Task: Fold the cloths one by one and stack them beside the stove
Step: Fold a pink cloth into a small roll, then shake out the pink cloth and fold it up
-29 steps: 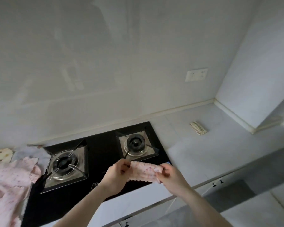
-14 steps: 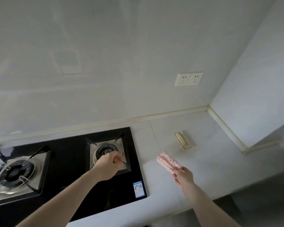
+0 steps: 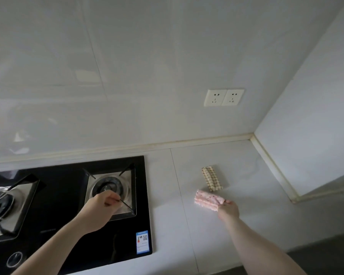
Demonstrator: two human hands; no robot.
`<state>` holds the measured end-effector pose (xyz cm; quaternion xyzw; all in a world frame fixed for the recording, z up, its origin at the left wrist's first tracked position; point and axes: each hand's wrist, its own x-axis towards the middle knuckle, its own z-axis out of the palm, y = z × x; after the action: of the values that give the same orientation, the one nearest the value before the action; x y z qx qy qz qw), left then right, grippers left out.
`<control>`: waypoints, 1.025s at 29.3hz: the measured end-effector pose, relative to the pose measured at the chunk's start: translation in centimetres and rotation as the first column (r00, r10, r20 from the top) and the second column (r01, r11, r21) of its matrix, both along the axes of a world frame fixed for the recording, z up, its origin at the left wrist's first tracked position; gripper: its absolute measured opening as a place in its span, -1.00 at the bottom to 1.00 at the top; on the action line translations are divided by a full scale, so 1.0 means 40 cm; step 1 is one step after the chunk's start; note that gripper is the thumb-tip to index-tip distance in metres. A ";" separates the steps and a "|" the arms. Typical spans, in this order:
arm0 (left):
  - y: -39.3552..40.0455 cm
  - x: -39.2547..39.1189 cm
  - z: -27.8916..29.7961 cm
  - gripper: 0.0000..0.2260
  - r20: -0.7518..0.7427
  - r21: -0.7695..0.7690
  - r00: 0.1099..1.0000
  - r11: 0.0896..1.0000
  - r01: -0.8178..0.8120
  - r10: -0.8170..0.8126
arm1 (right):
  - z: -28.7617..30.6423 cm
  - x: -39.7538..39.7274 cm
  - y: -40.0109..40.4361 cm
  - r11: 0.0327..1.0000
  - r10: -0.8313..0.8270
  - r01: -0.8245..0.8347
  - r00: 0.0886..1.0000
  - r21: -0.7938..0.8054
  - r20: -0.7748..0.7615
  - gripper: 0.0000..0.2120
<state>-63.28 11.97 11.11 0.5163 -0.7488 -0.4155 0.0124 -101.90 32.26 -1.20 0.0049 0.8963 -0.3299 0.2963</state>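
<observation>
- The right hand [image 3: 227,209] grips one end of a folded pink cloth with small red dots [image 3: 208,200], fingers curled round it, the arm stretched out over the pale grey countertop [image 3: 246,231].
- The pink cloth sits low over the countertop, right of the stove; whether it touches the surface cannot be told.
- Just behind it lies a folded beige-and-brown checked cloth [image 3: 212,178], flat on the countertop, close to the pink one but apart from it.
- The left hand [image 3: 99,211] hangs above the right burner [image 3: 109,188] of the black glass gas stove [image 3: 68,195], fingers curled in, holding nothing.
- A white double wall socket [image 3: 223,97] sits on the grey wall above the cloths.
</observation>
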 end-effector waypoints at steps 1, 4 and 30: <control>0.000 0.003 0.000 -0.90 0.004 0.007 1.000 1.000 -0.004 0.004 | -0.018 -0.016 -0.005 0.995 0.056 -0.049 0.995 0.084 -0.082 -0.70; 0.003 0.009 -0.005 -0.88 0.008 0.017 0.999 0.999 -0.040 0.040 | -0.038 -0.012 -0.012 0.962 0.252 -0.202 0.917 0.186 -0.309 -0.58; 0.183 0.599 0.018 -0.89 0.036 0.017 0.931 0.932 -0.363 0.363 | 0.147 0.890 -0.262 0.379 0.818 -0.878 0.466 -0.292 -0.337 -0.55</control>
<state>-39.34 19.28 11.84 0.6524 -0.6358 -0.4064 0.0709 -66.30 21.79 4.68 -0.5424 0.6924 -0.3177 0.3542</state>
